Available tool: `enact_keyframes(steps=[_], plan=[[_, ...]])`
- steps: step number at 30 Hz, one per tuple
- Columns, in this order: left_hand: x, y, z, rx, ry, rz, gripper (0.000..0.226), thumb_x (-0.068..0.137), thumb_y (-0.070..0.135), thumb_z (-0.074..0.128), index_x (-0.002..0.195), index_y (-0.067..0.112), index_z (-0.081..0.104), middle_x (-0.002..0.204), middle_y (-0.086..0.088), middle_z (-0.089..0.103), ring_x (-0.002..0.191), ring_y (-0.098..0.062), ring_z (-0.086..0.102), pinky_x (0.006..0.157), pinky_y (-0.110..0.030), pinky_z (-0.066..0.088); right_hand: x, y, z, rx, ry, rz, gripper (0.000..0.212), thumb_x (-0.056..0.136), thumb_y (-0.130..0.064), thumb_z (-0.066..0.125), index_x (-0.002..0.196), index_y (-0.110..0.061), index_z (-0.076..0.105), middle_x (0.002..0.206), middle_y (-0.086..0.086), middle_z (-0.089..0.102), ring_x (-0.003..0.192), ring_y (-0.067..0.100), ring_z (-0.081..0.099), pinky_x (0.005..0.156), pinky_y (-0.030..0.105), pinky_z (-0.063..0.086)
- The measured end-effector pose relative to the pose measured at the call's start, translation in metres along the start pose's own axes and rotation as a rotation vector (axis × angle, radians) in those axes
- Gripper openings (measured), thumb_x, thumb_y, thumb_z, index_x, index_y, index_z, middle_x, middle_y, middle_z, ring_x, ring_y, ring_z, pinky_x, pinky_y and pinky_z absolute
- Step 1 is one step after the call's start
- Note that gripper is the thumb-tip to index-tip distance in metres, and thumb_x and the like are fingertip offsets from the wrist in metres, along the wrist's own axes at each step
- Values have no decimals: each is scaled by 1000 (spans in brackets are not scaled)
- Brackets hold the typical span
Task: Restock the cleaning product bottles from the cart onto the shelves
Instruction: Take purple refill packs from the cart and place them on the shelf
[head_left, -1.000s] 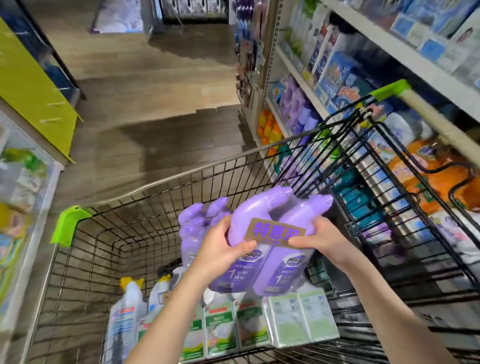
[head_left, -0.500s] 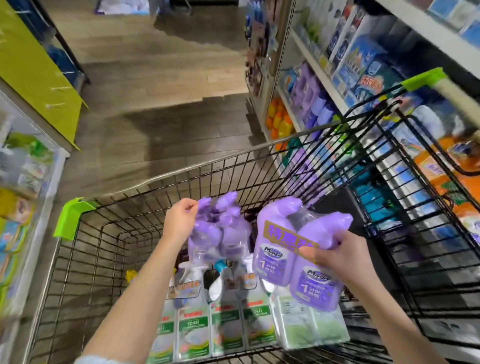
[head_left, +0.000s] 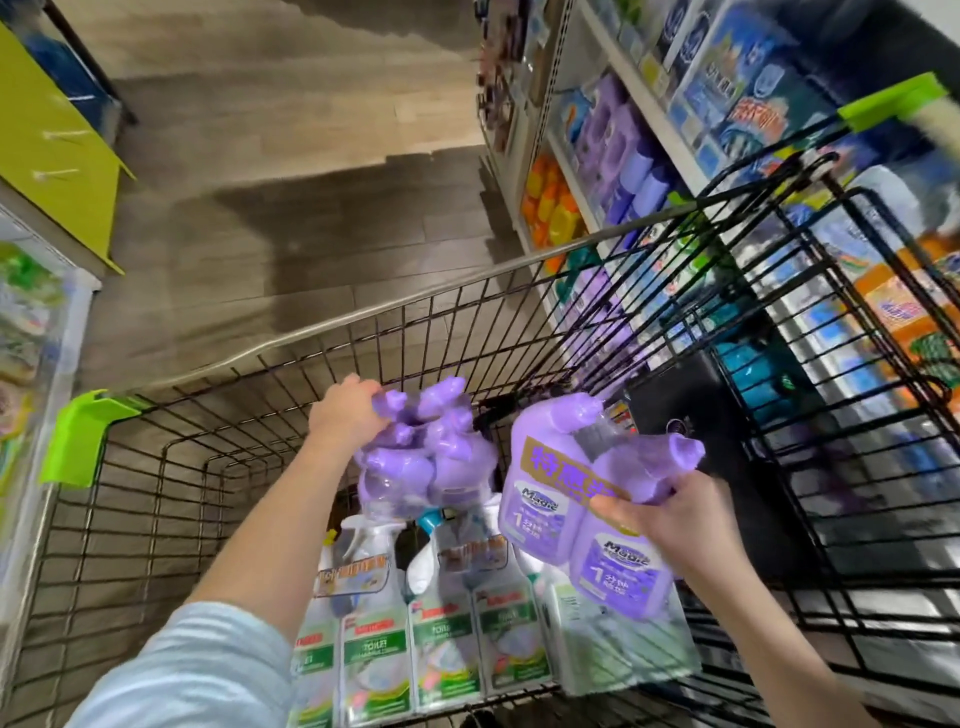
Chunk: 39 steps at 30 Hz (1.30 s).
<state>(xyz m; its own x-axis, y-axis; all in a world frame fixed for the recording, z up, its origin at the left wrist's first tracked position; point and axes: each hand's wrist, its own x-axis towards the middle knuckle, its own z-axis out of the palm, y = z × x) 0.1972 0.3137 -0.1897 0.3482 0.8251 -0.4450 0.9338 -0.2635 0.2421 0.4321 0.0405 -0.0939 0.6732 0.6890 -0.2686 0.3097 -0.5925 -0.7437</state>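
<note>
Over the black wire cart (head_left: 467, 332), my right hand (head_left: 675, 525) grips a shrink-wrapped twin pack of purple cleaner bottles (head_left: 582, 504) with a gold promo band. To its left, my left hand (head_left: 345, 415) grips the necks of a second purple bottle pack (head_left: 431, 457), lifted a little above the cart's load. Below both packs, several white spray bottles with green labels (head_left: 441, 639) stand in the cart's near end. The shelves (head_left: 613, 171) on the right hold matching purple bottles and orange ones.
The cart has lime-green corner caps (head_left: 83, 436) and a raised child-seat flap (head_left: 810, 364) on the right. A yellow-green display (head_left: 57, 156) and a packed rack (head_left: 26, 332) line the left. Wood-look floor (head_left: 291, 171) stretches down the aisle ahead.
My left hand let go of the twin pack, reached left and took hold of a second purple pack, raising it. My right hand now carries the twin pack alone, shifted to the right.
</note>
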Motion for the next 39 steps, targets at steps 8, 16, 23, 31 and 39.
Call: enact_keyframes(steps=[8, 16, 23, 31, 39], plan=[[11, -5, 11, -13, -123, 53, 26, 78, 49, 49, 88, 25, 53, 99, -3, 60, 97, -30, 59, 81, -35, 48, -4, 0, 4, -129, 32, -63, 54, 40, -57, 80, 41, -17, 43, 38, -6, 30, 48, 13, 29, 47, 28, 25], [-5, 4, 2, 188, 68, 147, 21, 88, 31, 54, 99, 13, 54, 97, -11, 65, 91, -34, 61, 72, -35, 48, -8, -1, 0, -148, 33, -46, 45, 52, -37, 91, 52, -9, 55, 48, 5, 54, 49, 16, 46, 52, 36, 44], [-40, 0, -56, 226, 205, 226, 31, 86, 41, 57, 97, 13, 54, 95, -11, 66, 91, -35, 62, 70, -35, 46, -22, -15, -1, -173, 70, -91, 52, 55, -29, 92, 44, -21, 42, 37, -8, 40, 44, 12, 39, 48, 32, 34], [-104, 17, -89, 74, 457, 318, 20, 82, 30, 61, 94, 15, 56, 95, -8, 65, 91, -36, 61, 69, -37, 43, -50, -50, -12, -187, 77, -128, 57, 60, -42, 86, 44, -20, 36, 40, -8, 38, 50, 22, 45, 54, 34, 35], [-166, 43, -123, -101, 782, 522, 26, 78, 16, 66, 98, 1, 59, 89, -17, 60, 85, -34, 52, 75, -32, 32, -84, -63, -29, 37, 119, -55, 37, 63, -35, 86, 85, -13, 66, 65, -8, 56, 73, 22, 60, 66, 28, 45]])
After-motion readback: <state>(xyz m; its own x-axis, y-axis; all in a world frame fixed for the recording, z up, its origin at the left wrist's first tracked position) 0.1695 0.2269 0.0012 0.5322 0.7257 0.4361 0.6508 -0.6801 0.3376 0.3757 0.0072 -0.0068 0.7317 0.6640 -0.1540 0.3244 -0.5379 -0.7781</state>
